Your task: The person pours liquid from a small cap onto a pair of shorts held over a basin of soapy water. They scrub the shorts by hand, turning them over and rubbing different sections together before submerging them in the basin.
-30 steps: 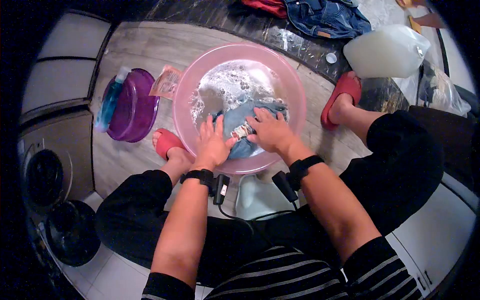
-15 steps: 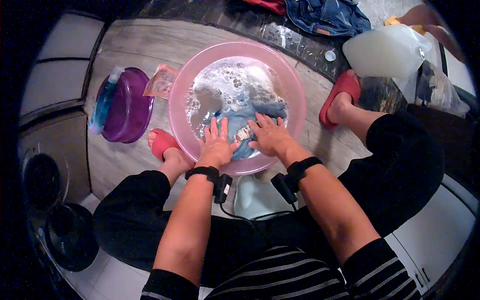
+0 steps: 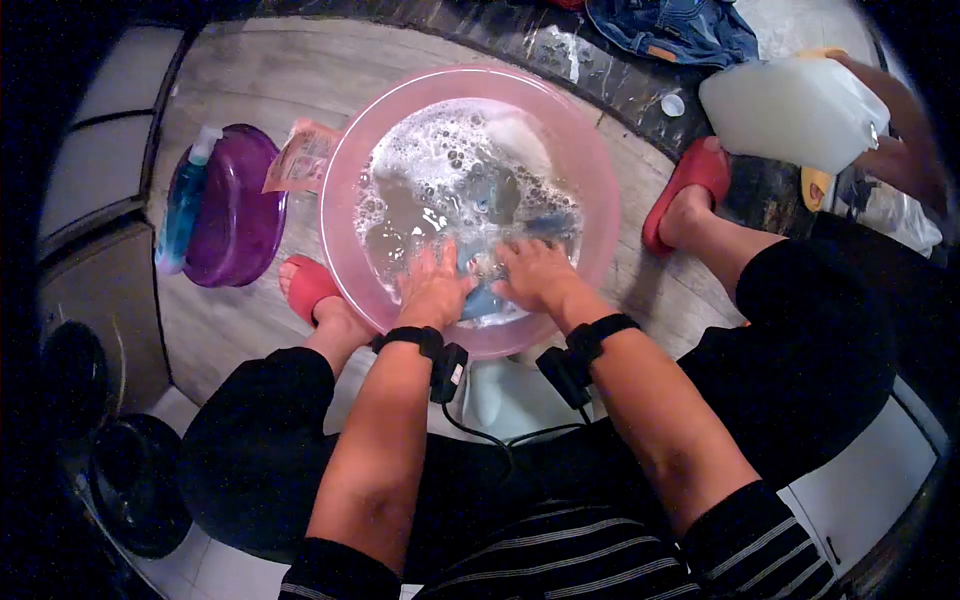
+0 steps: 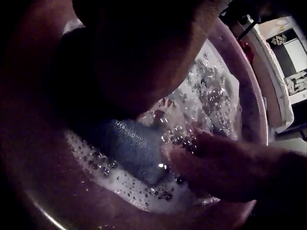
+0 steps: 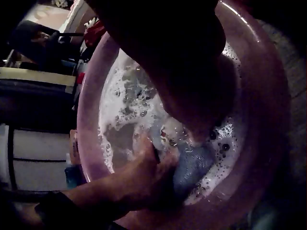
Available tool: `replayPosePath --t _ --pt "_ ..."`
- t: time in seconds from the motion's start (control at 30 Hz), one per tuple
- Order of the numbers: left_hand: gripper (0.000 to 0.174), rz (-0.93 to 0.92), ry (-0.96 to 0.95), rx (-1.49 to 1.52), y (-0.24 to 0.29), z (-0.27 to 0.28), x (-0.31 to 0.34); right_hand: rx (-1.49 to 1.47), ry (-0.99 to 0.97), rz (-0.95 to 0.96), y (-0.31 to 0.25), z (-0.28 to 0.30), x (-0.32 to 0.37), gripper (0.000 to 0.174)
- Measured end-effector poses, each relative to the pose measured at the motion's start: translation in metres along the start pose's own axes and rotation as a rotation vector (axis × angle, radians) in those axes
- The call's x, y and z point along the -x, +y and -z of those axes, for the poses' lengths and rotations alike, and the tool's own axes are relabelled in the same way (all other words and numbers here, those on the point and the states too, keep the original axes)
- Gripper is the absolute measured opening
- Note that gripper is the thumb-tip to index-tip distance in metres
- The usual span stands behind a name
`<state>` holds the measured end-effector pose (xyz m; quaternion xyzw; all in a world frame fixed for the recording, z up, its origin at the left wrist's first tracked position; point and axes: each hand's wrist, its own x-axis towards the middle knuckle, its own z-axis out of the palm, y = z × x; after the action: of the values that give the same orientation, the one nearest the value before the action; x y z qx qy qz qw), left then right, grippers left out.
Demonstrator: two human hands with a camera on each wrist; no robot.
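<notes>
Both hands press a blue garment (image 3: 480,303) down into soapy water in a pink basin (image 3: 335,190). My left hand (image 3: 432,288) lies on the garment's left side with fingers straight and spread, fingertips under the suds. To its right, my right hand (image 3: 540,278) pushes down with outstretched fingers, also partly under water. A pale, patterned patch of the garment shows between the hands. In the left wrist view, a wet fold of blue fabric (image 4: 139,151) bulges above the foam. Most of the garment is hidden below the grey water.
Left of the basin are a sachet (image 3: 303,157), a purple tub (image 3: 245,215) and a bottle of blue liquid (image 3: 187,205). Red slippers (image 3: 690,190) flank it. At upper right, another person's hand (image 3: 895,160) is at a large plastic jug (image 3: 780,110). Jeans (image 3: 670,30) lie on a dark ledge.
Both hands have pushed the garment lower, and water now covers most of it and the fingertips. The other person's hands have reached the jug, which is now tilted. The view has shifted slightly.
</notes>
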<state>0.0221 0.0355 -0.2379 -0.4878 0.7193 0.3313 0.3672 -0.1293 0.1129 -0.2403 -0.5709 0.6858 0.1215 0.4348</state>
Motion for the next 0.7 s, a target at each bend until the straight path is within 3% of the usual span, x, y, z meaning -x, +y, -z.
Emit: replayPosePath --t 0.1,0.2,0.3,0.4,0.5,0.6,0.7 --pt "0.064 0.016 0.085 0.002 0.003 -0.002 -0.002 0.027 -0.141 -0.027 -0.001 0.008 -0.008 0.053" --pt "0.047 -0.021 -0.096 -0.189 -0.004 -0.007 -0.03 0.037 -0.209 -0.027 0.0 0.002 -0.024 0.046" --pt "0.037 -0.05 -0.125 -0.225 -0.004 -0.001 -0.03 0.024 -0.128 -0.02 0.002 -0.01 -0.029 0.034" --pt "0.037 -0.113 -0.11 -0.22 -0.008 0.001 -0.031 0.053 -0.033 -0.043 0.001 -0.01 -0.027 0.032" --pt "0.051 -0.039 -0.099 -0.048 -0.011 0.009 -0.034 0.019 0.095 -0.081 -0.001 -0.002 -0.022 0.029" --pt "0.082 -0.193 0.15 0.225 -0.032 0.007 -0.019 -0.109 0.217 -0.081 0.005 0.002 -0.024 0.024" --pt "0.103 -0.21 0.144 0.201 -0.046 0.009 -0.001 -0.235 0.294 -0.043 0.007 0.009 -0.02 0.019"
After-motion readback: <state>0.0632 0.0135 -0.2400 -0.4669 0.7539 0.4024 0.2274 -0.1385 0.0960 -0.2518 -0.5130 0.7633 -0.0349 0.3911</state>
